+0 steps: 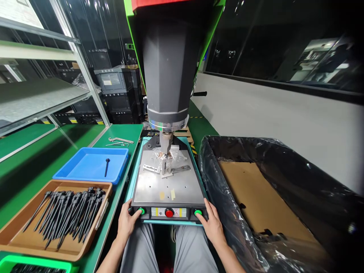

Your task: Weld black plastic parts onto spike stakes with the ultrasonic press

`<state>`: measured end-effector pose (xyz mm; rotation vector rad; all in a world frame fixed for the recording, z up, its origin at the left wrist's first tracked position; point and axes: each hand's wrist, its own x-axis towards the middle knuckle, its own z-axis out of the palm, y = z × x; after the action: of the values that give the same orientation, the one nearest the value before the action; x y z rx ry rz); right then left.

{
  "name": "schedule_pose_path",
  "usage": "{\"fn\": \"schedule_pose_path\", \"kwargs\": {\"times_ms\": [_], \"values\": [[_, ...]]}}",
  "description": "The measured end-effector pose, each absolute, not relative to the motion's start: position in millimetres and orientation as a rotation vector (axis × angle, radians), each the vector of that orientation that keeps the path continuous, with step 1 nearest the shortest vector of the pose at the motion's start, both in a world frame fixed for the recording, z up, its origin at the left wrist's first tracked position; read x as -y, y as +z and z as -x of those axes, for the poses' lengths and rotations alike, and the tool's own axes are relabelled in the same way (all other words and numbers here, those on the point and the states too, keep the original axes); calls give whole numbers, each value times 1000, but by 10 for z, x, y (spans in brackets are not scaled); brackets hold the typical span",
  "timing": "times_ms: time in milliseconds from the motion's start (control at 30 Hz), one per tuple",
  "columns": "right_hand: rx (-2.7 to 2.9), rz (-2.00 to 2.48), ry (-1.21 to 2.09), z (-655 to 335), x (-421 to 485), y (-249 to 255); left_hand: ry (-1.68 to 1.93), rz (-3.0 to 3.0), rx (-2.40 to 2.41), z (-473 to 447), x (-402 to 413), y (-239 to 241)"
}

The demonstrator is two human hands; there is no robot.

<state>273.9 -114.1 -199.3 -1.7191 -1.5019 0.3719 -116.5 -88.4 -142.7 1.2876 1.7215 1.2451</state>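
My left hand (126,221) rests at the front left corner of a welding press base (170,195), its thumb on the left green button (141,211). At the opposite corner, the thumb of my right hand (213,223) touches the right green button (198,212); its fingers stretch along the base's side. Neither hand holds a loose thing. Between the buttons sits a red button (169,212). Above the metal plate, the metal horn (166,142) comes down onto a small fixture (167,167). Whether a part is clamped there cannot be made out.
On the green bench at left stand a brown tray (82,252) of several black rod-like parts, a blue tray (64,175) with one such part (107,167), and a wrench (121,140). A bin lined with black plastic (210,182) stands at right, cardboard (264,201) inside.
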Motion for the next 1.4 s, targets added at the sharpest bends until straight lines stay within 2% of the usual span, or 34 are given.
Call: {"fn": "schedule_pose_path", "kwargs": {"times_ms": [433,600,833,1100,1267,1400], "values": [[1470,1744,413,-2689,1156,-1965,1205,-1258,-1695,1195,883,-1334],[1457,1747,421,-2688,1165,-1961,1328,-1359,-1777,1084,843,-1192],[1425,1737,419,-2675,1170,-1956,1311,-1071,-1374,574,638,-787],[1423,1744,432,-2719,1167,-2027,1254,-638,-609,205,231,-538],[1409,1723,458,-2781,1144,-2010,1381,-576,-641,172,38,-521],[1348,1672,335,-2764,1099,-1731,1423,-678,-840,195,32,-487]]}}
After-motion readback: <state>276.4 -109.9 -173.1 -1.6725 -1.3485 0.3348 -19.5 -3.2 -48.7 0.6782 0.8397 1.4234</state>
